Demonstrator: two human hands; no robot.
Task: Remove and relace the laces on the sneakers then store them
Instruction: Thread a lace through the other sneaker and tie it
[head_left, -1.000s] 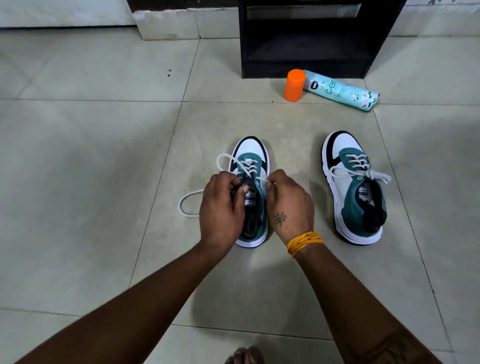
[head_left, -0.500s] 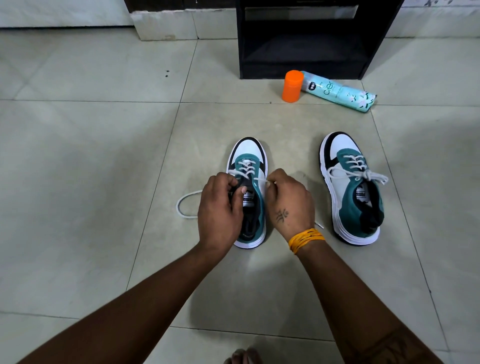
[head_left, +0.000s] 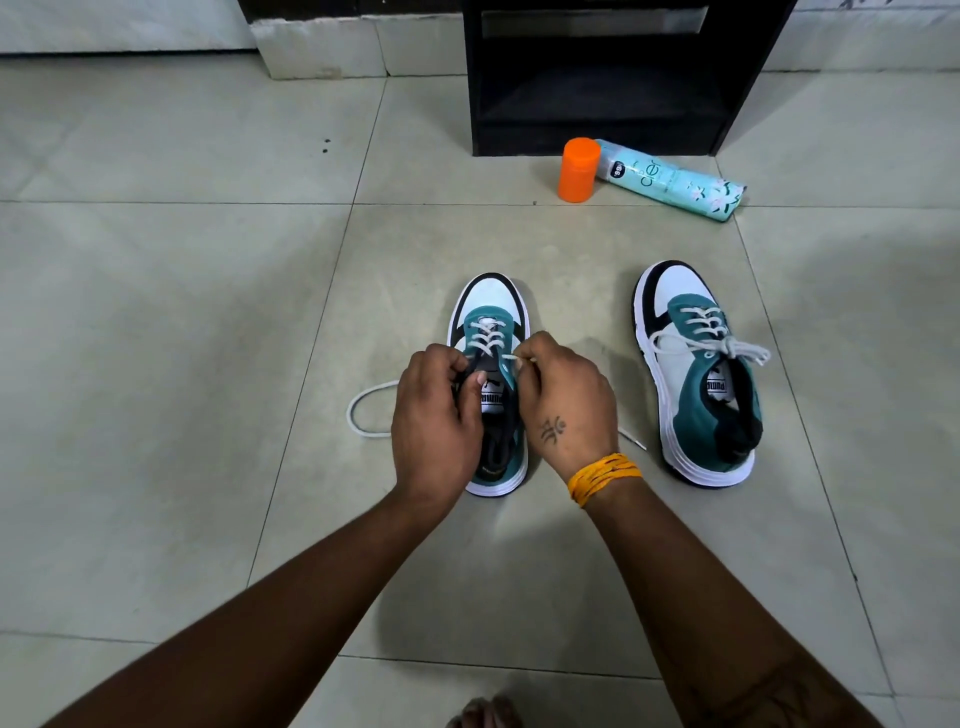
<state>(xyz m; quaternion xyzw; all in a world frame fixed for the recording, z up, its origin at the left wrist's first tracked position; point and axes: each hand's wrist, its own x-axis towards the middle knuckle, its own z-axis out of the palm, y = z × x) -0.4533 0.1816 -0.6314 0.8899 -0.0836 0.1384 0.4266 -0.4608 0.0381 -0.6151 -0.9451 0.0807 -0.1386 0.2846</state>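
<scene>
Right sneaker (head_left: 701, 374) sits laced and tied, while both hands work the left sneaker (head_left: 491, 384) on the floor, right hand (head_left: 563, 402) fingers pinching the lace (head_left: 371, 410), left hand (head_left: 436, 421) gripping the tongue; knot and storing remain.

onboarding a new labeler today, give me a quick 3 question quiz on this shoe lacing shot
1. True or false: the right sneaker already has its lace tied in a bow.
2. Multiple choice: where does the orange cap stand? A) inside the black shelf unit B) on the floor beside the lying spray can C) on the left sneaker
3. Short answer: what does the right hand pinch?

Key
1. True; a bow shows across its tongue.
2. B
3. The white lace of the left sneaker, at an upper eyelet, while the left hand grips that shoe's tongue area.
</scene>
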